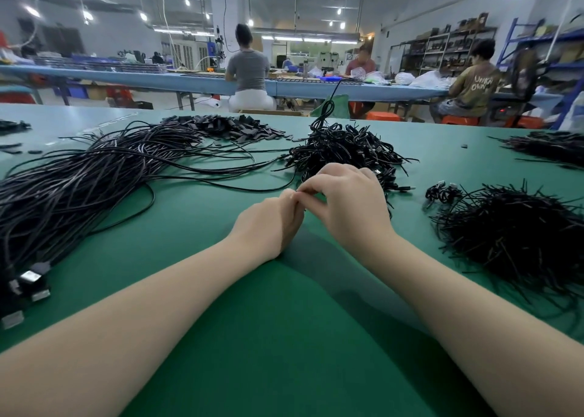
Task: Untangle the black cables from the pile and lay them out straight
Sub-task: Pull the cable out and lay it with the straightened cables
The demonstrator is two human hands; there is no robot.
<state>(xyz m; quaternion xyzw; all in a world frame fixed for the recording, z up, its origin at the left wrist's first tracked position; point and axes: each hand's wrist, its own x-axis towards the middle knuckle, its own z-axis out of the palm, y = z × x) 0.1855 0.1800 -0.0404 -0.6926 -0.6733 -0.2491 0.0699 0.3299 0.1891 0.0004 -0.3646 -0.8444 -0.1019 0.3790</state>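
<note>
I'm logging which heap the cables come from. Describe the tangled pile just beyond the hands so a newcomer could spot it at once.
Start at the green table and find the two hands meeting near its middle. Directly behind the right hand sits the tangled pile, a compact black mound. Unlike the long laid-out cables on the left and the bristly heap of short black pieces on the right, it is knotted loops with one cable rising from its top.

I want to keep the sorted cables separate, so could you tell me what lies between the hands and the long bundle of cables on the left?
In the head view, bare green mat separates the left hand from the long bundle; one loose cable curves toward the hands.
</note>
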